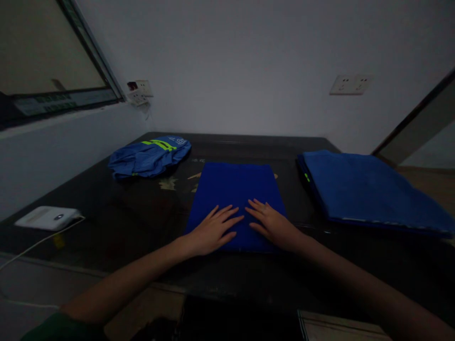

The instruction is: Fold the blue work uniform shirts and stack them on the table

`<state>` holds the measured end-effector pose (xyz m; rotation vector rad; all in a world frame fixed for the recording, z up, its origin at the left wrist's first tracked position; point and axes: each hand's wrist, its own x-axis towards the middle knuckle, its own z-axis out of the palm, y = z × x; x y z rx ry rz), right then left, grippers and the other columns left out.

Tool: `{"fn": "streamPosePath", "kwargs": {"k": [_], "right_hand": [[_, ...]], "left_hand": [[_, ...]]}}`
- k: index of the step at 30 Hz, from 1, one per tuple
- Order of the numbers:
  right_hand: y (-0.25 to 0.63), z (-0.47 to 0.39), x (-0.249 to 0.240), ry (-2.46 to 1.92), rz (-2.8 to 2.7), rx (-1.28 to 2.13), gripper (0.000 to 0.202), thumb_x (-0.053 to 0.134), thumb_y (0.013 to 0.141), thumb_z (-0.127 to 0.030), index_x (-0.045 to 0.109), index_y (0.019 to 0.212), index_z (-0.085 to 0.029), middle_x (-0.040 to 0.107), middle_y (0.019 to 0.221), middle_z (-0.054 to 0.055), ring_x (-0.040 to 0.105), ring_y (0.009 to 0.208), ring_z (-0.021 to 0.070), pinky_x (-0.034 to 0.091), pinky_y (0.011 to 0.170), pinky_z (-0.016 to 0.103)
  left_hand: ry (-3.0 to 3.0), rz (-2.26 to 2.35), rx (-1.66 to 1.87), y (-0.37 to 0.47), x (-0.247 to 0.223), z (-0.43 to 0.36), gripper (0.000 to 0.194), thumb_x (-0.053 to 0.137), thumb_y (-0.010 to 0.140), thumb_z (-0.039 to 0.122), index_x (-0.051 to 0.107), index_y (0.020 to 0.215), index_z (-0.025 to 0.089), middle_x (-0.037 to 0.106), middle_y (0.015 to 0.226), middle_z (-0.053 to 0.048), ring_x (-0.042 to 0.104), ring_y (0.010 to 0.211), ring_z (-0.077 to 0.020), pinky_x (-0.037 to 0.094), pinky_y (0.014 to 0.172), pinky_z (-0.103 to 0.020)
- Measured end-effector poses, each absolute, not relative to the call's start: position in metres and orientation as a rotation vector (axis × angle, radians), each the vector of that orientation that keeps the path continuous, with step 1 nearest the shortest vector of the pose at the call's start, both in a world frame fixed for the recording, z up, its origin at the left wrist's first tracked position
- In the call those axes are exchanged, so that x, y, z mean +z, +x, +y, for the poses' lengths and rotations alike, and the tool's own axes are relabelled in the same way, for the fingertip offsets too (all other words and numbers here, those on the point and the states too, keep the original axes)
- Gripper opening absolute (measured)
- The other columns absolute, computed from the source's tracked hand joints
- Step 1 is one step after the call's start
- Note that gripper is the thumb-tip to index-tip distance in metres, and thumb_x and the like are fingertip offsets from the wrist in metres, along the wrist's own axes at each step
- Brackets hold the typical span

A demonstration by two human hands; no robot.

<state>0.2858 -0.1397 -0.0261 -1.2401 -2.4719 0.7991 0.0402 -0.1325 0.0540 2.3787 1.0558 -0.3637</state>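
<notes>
A flat blue rectangle (pixel 238 182), apparently folded cloth, lies on the dark table in front of me. My left hand (pixel 215 229) rests palm down on its near left part, fingers stretched out. On its near right part my right hand (pixel 272 222) also lies flat, with the fingers spread. The fingertips of the two hands point towards each other, a small gap between them. Neither hand grips anything. The underside of the blue piece is hidden.
To the right lies a stack of folded blue cloth (pixel 369 189). A crumpled blue garment (pixel 149 158) with yellow-green stripes sits at the back left. A white power bank (pixel 48 218) with a cable is on the left of the dark table (pixel 142 232). Wall sockets (pixel 351 85) are behind.
</notes>
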Motion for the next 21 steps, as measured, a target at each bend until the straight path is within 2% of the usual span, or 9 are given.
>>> {"fn": "streamPosePath", "kwargs": {"k": [3, 8, 14, 21], "right_hand": [[0.281, -0.16, -0.025, -1.169, -2.524, 0.842, 0.061, 0.042, 0.094, -0.05, 0.034, 0.147, -0.021, 0.032, 0.152, 0.01, 0.028, 0.141, 0.0255, 0.03, 0.112, 0.052], [0.294, -0.166, -0.038, -1.246, -2.523, 0.761, 0.058, 0.039, 0.096, -0.047, 0.028, 0.149, -0.025, 0.028, 0.154, 0.006, 0.023, 0.143, 0.0242, 0.025, 0.114, 0.054], [0.298, -0.167, -0.038, -1.25, -2.494, 0.746, 0.054, 0.037, 0.097, -0.045, 0.034, 0.147, -0.024, 0.033, 0.152, 0.006, 0.028, 0.141, 0.023, 0.027, 0.114, 0.052], [0.298, -0.17, -0.036, -1.266, -2.402, 0.768, 0.047, 0.039, 0.096, -0.039, 0.044, 0.141, -0.024, 0.042, 0.147, 0.009, 0.035, 0.138, 0.0231, 0.027, 0.114, 0.052]], "left_hand": [[2.37, 1.052, -0.38, 0.045, 0.051, -0.145, 0.055, 0.036, 0.098, 0.043, 0.022, 0.15, 0.029, 0.024, 0.157, -0.004, 0.017, 0.145, -0.0217, 0.017, 0.117, -0.048], [2.435, 1.092, -0.374, 0.025, 0.043, -0.144, 0.055, 0.037, 0.098, 0.046, 0.022, 0.149, 0.036, 0.018, 0.158, -0.002, 0.017, 0.145, -0.0232, 0.017, 0.117, -0.048], [2.447, 1.04, -0.399, 0.002, 0.051, -0.144, 0.051, 0.031, 0.1, 0.043, 0.021, 0.15, 0.036, 0.02, 0.158, -0.001, 0.018, 0.145, -0.0204, 0.017, 0.118, -0.044], [2.419, 0.996, -0.307, -0.008, 0.053, -0.145, 0.05, 0.034, 0.099, 0.042, 0.027, 0.148, 0.034, 0.024, 0.157, 0.0, 0.021, 0.144, -0.0209, 0.016, 0.118, -0.043]]}}
